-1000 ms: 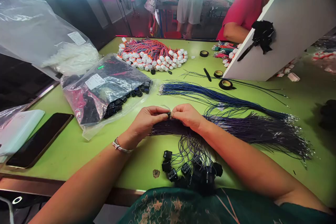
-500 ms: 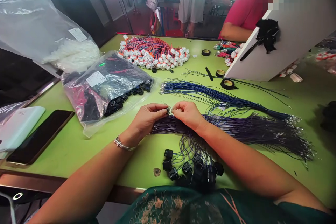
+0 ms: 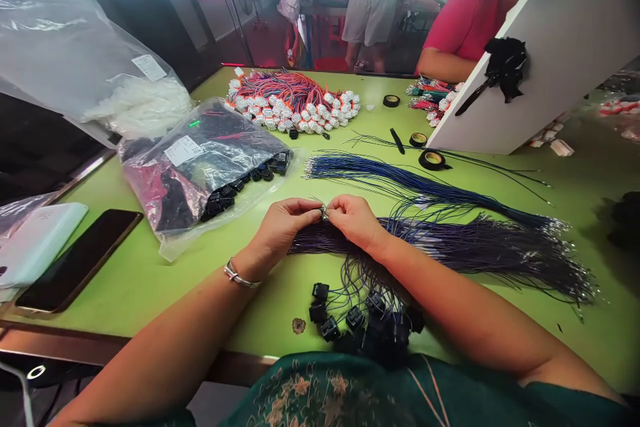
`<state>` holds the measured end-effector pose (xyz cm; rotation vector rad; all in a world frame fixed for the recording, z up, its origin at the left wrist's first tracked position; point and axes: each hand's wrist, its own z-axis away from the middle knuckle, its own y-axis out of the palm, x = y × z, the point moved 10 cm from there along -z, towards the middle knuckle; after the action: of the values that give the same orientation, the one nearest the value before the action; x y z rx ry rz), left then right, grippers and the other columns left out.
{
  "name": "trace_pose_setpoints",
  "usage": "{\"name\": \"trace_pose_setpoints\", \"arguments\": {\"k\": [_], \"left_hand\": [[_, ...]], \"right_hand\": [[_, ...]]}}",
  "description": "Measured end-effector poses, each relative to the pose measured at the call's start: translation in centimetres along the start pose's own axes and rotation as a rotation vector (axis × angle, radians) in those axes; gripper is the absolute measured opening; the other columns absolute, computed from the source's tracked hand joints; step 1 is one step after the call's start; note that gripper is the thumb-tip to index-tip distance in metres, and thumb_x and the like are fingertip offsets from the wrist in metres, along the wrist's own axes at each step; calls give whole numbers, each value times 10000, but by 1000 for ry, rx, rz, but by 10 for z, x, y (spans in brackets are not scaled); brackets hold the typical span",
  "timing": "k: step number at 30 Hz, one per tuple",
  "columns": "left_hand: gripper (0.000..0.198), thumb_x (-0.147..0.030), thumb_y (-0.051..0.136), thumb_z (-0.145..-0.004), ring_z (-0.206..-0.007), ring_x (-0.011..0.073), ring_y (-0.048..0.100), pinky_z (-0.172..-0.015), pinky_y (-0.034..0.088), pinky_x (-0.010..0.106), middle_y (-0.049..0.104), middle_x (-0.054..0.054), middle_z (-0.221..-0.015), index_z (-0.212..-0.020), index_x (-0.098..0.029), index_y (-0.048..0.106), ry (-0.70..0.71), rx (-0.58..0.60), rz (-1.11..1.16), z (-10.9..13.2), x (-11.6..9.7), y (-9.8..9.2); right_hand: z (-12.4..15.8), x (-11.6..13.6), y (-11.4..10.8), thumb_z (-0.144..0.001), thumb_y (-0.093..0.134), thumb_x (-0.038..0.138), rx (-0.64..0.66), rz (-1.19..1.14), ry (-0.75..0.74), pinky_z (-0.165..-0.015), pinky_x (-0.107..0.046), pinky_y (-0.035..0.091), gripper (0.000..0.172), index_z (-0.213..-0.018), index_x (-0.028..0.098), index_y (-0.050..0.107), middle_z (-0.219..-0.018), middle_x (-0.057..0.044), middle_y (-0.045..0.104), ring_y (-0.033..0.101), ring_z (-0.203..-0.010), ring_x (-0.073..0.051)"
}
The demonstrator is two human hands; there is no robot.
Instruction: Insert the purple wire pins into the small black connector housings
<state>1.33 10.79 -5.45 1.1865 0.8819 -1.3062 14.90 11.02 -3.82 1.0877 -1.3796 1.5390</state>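
My left hand pinches a small black connector, mostly covered by the fingertips. Fingers closed, my right hand meets it there and pinches a thin wire, whose end is hidden between the fingers. Both hands are just above a bundle of dark purple wires lying across the table. Beyond it lies a bundle of blue wires with metal-tipped ends. Close to my body, several black connectors with wires attached sit in a pile.
Left, a clear bag of black connectors lies near a phone and a white case. Wires with white connectors are heaped at the back. Tape rolls lie by a white partition; a person in a pink shirt is behind it.
My right hand has closed in on the connector, and the fingertips of both hands now almost touch. Less of the connector shows. The other things lie as before.
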Motion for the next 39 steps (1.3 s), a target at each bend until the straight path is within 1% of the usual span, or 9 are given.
{"name": "trace_pose_setpoints", "arguments": {"k": [4, 9, 13, 20, 23, 27, 30, 35, 39], "left_hand": [[276, -236, 850, -553, -694, 138, 636, -723, 490, 274, 739, 53, -764, -796, -143, 760, 4, -27, 52, 0, -1, -2], [273, -233, 850, -547, -678, 137, 633, -695, 489, 272, 738, 48, -753, -789, -148, 757, 20, -50, 90, 1, -3, -3], [272, -230, 849, -549, -690, 150, 642, -697, 493, 284, 741, 54, -766, -793, -152, 758, 7, -15, 87, -1, 0, -2], [259, -235, 837, -574, -702, 155, 643, -733, 494, 297, 742, 59, -774, -810, -158, 764, 17, 15, 21, -3, 0, -1], [227, -214, 832, -573, -766, 168, 653, -781, 496, 307, 750, 66, -840, -785, -166, 764, 64, 11, 29, -2, -5, 0], [170, -187, 821, -575, -879, 195, 656, -864, 486, 330, 748, 80, -948, -731, -170, 758, 123, 18, 37, -2, -10, 0], [155, -181, 811, -590, -903, 200, 653, -895, 477, 345, 744, 79, -960, -736, -178, 757, 157, 11, 23, -3, -12, -1], [115, -191, 800, -612, -923, 211, 651, -927, 463, 363, 742, 84, -949, -719, -179, 757, 175, 56, -35, -3, -15, 4], [121, -190, 800, -606, -929, 214, 652, -927, 465, 354, 742, 82, -931, -720, -171, 762, 176, 48, -93, 0, -18, 7]], "right_hand": [[2, -1, 0, -677, 559, 224, -5, -25, 18, -464, -211, 319, 76, -661, 155, 586, -512, 50, 492, 401, -454, -73], [1, -5, -2, -677, 544, 204, -14, -52, 85, -434, -205, 305, 60, -643, 160, 569, -488, 58, 479, 395, -413, -66], [1, -7, 0, -679, 533, 177, 19, -91, 118, -416, -199, 301, 47, -651, 159, 566, -479, 65, 476, 387, -386, -58], [2, -5, 1, -685, 539, 170, 28, -51, 99, -370, -189, 279, 32, -667, 162, 564, -452, 73, 469, 385, -341, -53], [2, -10, 5, -692, 525, 198, 74, -102, 142, -326, -195, 266, 56, -657, 170, 558, -430, 79, 444, 379, -305, -62], [-1, -17, 10, -674, 536, 231, 136, -226, 178, -286, -194, 245, 93, -597, 181, 522, -401, 90, 379, 332, -286, -56], [-2, -22, 12, -645, 564, 238, 145, -308, 218, -277, -189, 244, 95, -591, 185, 506, -412, 97, 352, 302, -303, -48], [-1, -26, 14, -626, 564, 233, 177, -340, 275, -277, -181, 241, 97, -577, 186, 494, -393, 109, 302, 267, -312, -40], [-1, -25, 15, -621, 548, 229, 181, -331, 252, -270, -184, 240, 71, -584, 182, 509, -394, 103, 333, 278, -304, -43]]}}
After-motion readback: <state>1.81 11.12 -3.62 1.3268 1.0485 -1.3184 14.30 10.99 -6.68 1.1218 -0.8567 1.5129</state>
